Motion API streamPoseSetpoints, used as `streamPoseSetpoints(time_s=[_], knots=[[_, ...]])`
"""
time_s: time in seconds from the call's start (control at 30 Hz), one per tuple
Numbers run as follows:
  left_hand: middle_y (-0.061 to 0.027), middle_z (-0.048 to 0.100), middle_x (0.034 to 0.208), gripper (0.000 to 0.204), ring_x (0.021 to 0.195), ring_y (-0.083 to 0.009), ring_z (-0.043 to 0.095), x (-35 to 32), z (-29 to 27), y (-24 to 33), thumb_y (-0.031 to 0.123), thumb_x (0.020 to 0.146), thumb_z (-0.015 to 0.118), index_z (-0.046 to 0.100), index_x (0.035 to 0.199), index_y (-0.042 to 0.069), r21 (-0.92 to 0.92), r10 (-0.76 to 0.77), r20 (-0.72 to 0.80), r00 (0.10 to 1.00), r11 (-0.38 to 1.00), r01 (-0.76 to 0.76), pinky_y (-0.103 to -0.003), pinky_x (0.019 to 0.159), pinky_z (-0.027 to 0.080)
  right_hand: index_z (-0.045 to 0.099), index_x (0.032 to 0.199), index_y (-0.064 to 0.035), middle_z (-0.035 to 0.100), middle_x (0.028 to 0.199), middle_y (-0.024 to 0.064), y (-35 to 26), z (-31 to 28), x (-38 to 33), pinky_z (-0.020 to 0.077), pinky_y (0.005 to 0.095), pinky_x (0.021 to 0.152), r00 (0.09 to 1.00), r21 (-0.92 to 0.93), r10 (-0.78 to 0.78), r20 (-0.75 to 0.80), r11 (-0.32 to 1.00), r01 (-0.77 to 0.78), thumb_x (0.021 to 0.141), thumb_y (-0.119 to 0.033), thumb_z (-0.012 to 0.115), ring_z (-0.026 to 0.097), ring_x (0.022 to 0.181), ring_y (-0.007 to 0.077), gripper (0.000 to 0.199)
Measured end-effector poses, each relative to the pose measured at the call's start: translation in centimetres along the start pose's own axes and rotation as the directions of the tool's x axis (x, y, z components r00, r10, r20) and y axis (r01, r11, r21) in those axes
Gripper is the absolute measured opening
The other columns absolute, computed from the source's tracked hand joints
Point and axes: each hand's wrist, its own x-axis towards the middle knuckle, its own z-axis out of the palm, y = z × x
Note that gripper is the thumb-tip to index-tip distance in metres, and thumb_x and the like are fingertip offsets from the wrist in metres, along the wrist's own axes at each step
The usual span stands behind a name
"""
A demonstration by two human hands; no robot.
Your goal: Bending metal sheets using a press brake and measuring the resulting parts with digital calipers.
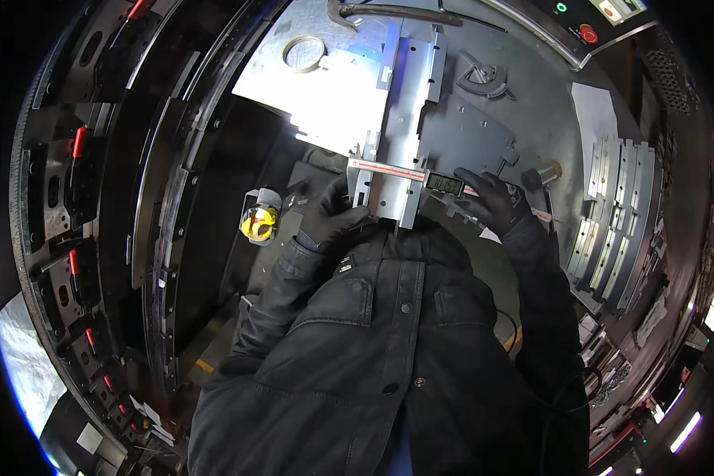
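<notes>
1. Head view, edges and room: the channel's [404,119] near end almost meets the person's jacket [397,333]; on its right, grey desk [543,95] shows toward the stacked strips [615,214].
2. The caliper [444,184], slim with a small display, lies crosswise over the channel's near part. The gloved right hand [493,204] grips it at the display end. The gloved left hand [333,216], fingers bent, is at the channel's near left corner; I cannot tell whether it grips.
3. The channel is silvery metal, long and narrow, notched along its edges; beyond the caliper sits a curved protractor [484,78].
</notes>
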Motion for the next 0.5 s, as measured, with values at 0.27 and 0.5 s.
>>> streamPoseSetpoints(time_s=[0.27, 0.5], knots=[[-0.0065, 0.057, 0.082, 0.023, 0.068, -0.0105, 0.052, -0.5, -1.2, -1.4, 0.007, 0.078, 0.053, 0.052, 0.099, -0.002, -0.077, -0.103, -0.209, 0.972, 0.993, 0.088, -0.021, 0.063, 0.044, 0.046, 0.111, -0.0084, 0.049, 0.074, 0.0077, -1.3, -0.3, -0.7, 0.0365, 0.0298, 0.051, 0.989, -0.150, -0.101, -0.108, 0.985, 0.084, 0.072, -0.020, 0.056, 0.046, 0.057, 0.0214, 0.042], [-0.0023, 0.054, 0.068, 0.016, 0.058, -0.0076, 0.046, -0.2, -0.8, -0.7, 0.011, 0.080, 0.051, 0.056, 0.089, -0.002, -0.039, -0.086, -0.250, 0.964, 0.996, 0.078, -0.018, 0.054, 0.040, 0.048, 0.109, -0.0097, 0.049, 0.074, 0.0064, -1.8, -0.4, -0.2, 0.0359, 0.0296, 0.049, 0.994, -0.222, -0.069, -0.090, 0.974, 0.047, 0.073, -0.024, 0.055, 0.046, 0.056, 0.0214, 0.039]])
